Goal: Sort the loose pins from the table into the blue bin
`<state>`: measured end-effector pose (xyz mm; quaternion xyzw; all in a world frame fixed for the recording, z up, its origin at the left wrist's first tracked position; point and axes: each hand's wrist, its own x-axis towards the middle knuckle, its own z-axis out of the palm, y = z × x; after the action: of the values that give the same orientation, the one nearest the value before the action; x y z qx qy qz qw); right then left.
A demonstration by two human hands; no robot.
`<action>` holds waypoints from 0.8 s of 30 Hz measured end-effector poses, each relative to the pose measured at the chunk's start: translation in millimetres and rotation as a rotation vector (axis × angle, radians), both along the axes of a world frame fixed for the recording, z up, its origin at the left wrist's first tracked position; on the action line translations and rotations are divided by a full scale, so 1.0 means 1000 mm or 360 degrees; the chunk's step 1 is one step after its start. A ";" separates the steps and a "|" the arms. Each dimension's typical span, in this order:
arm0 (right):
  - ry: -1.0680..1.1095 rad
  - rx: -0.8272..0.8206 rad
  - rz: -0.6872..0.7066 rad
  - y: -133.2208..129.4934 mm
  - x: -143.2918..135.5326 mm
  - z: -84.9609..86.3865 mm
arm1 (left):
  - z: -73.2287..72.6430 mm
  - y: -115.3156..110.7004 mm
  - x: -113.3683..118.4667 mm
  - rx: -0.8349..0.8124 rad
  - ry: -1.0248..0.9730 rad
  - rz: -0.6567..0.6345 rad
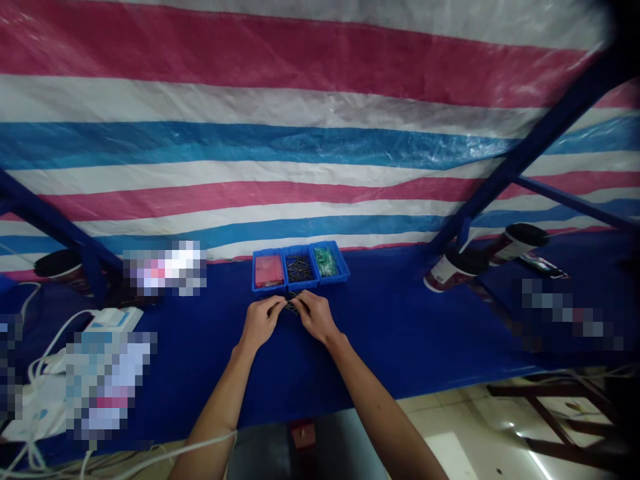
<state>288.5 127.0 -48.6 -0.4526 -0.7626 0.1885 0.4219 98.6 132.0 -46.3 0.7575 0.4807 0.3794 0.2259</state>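
No readable lettering
The pale labels (pixel 443 271) on the two dark-lidded containers (pixel 454 271) at far right are too blurred to read

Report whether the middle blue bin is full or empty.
Not empty: dark slim pieces lie across the middle blue bin, hiding most of its floor. How deep they lie, I cannot tell.

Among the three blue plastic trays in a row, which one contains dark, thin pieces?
The middle blue plastic tray, filled with dark, thin pieces. The left tray holds pinkish-red contents; the right tray holds green contents.
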 end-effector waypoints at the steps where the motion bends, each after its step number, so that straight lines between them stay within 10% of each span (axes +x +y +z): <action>1: 0.0008 -0.0001 0.0001 0.000 0.000 0.000 | 0.000 0.000 0.000 0.0000 -0.0004 0.0003; 24: 0.0184 0.0010 0.0113 0.000 -0.001 -0.004 | 0.004 -0.004 0.002 -0.0142 0.0030 -0.0114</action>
<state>287.2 127.5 -52.8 -0.4123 -0.7532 0.2268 0.4596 100.3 128.1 -41.8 0.7670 0.4719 0.3421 0.2685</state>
